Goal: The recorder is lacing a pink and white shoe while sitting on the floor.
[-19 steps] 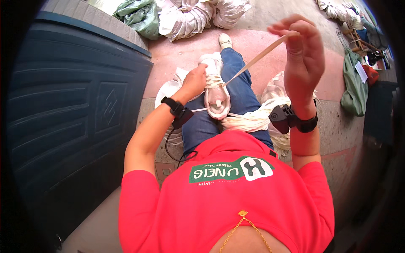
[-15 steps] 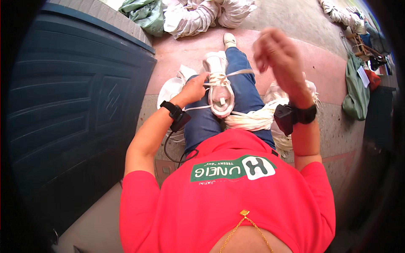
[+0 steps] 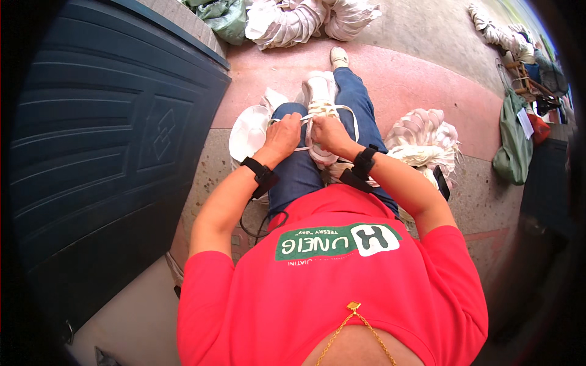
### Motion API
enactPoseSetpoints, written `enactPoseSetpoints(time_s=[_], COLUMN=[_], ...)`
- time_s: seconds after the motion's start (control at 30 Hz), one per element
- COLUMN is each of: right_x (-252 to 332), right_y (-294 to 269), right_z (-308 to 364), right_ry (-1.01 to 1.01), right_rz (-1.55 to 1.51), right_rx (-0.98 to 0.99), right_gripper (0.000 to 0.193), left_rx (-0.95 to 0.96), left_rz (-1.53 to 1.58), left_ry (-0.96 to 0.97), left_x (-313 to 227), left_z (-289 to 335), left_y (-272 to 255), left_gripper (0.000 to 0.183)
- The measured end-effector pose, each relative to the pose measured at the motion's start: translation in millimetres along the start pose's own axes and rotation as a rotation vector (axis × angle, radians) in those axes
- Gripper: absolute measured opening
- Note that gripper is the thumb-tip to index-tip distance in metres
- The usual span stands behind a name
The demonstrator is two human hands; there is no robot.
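Observation:
A white shoe (image 3: 319,91) lies across my jeans-covered thighs, its toe pointing away and its opening toward me. Its pale flat lace (image 3: 354,116) crosses the front and bows out in a loop to the right. Left of the shoe, my left hand (image 3: 283,138) is closed with the lace at its fingertips. My right hand (image 3: 330,134) covers part of the lacing, its fingers pinched on the lace close to the shoe's middle. Both hands hide the lower eyelets. Each wrist wears a black strap with a small box.
A pile of whitish shoe uppers (image 3: 421,137) sits beside my right leg. White pieces (image 3: 247,131) lie by my left leg. A dark blue panelled door (image 3: 122,146) stands at left. More white bundles (image 3: 287,24) lie ahead; a green bag (image 3: 514,134) hangs at right.
My right hand has come down and left from a raised, blurred position to the shoe. The lace stretched out toward it now curves in a loose loop. My left hand has shifted slightly nearer me.

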State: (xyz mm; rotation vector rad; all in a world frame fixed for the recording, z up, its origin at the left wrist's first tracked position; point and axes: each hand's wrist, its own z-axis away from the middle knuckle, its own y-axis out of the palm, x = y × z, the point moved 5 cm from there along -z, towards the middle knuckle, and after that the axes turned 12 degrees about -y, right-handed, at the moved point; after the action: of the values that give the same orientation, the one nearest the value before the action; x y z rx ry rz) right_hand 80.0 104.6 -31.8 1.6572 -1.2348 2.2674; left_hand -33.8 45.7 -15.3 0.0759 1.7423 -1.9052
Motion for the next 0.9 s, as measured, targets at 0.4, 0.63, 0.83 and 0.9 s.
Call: enactPoseSetpoints(time_s=[0.4, 0.63, 0.83, 0.9], right_x=[20.7, 124.1, 158.4, 161.3], right_y=[-49.9, -128.2, -158.2, -167.5], right_z=[25.7, 27.8, 33.2, 29.7], right_ry=[0.302, -0.255, -0.604, -0.582], right_rz=[-0.743, -1.365, -1.388, -1.329], right_rx=[0.815, 0.483, 0.402, 0.415], right_gripper=[0.011, 0.012, 0.004, 0.005], left_rx=[-0.166, -0.101, 0.048, 0.123], left_rz=[0.17, 0.515, 0.545, 0.638], left_ry=[-0.188, -0.21, -0.279, -0.353], left_x=[8.7, 3.8, -1.5, 2.4], left_z=[-5.8, -13.9, -12.3, -10.9], left_y=[-20.7, 3.5, 6.7, -0.3], left_gripper=[0.016, 0.013, 0.018, 0.02])
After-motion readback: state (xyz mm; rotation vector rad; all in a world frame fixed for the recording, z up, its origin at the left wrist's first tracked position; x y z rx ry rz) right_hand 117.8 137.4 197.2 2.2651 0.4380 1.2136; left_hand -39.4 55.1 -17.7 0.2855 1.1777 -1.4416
